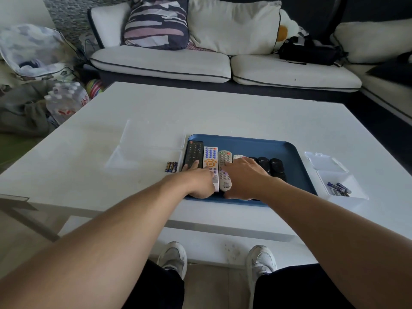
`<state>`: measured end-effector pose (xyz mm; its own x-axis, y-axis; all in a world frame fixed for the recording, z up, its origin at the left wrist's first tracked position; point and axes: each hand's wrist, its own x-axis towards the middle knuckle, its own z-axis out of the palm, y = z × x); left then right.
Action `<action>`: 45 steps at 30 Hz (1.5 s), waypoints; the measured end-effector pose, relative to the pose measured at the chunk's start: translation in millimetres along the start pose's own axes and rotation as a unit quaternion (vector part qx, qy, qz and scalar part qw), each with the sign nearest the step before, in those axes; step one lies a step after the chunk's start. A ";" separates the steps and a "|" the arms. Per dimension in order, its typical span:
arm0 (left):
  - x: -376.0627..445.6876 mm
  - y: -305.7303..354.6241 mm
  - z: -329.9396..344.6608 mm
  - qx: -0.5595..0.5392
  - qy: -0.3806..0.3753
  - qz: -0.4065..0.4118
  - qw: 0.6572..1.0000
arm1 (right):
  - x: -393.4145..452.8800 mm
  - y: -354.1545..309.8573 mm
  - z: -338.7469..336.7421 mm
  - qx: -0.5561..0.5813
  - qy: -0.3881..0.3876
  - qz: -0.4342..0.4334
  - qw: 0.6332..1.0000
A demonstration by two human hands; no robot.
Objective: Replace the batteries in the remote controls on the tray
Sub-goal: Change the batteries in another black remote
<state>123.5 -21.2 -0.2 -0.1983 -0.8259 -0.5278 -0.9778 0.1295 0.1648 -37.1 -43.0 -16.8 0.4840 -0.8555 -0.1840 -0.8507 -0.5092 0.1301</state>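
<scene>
1. Remote controls lie in a row on the blue tray point(287, 150), near the table's point(223, 112) front edge: a black remote point(194, 152), a white remote point(210, 158), a grey remote point(224, 162), and dark ones at 3 o'clock.
2. The left hand point(196, 181) rests on the black and white remotes with fingers extended; the right hand point(245, 177) lies flat across the grey one, hiding its neighbours.
3. Loose batteries point(171, 167) sit at the tray's 9 o'clock; a clear box point(343, 192) holding batteries sits at 3 o'clock.
</scene>
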 end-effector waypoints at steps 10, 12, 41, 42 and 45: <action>-11.8 11.9 -6.5 0.031 -0.017 0.007 0.999 | -13.8 0.1 -24.6 0.021 0.094 -0.035 0.995; -12.5 12.8 -7.8 0.037 -0.004 -0.002 0.999 | -18.4 1.8 -30.8 0.043 0.104 -0.024 0.993; -16.0 25.6 -24.3 -0.676 0.203 0.153 0.692 | -48.4 17.4 -61.6 0.423 0.225 0.178 0.860; -16.4 25.3 -24.4 -0.678 0.196 0.152 0.692 | -47.8 17.4 -62.9 0.421 0.247 0.166 0.857; -18.3 25.7 -23.2 -0.686 0.171 0.152 0.691 | -46.7 17.4 -65.1 0.412 0.293 0.119 0.855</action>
<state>103.5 -15.4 33.1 -0.1240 -0.9865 -0.1065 0.1372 -0.1234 0.9828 -61.1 -18.0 57.5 0.0922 -0.9487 0.3026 -0.6789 -0.2822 -0.6778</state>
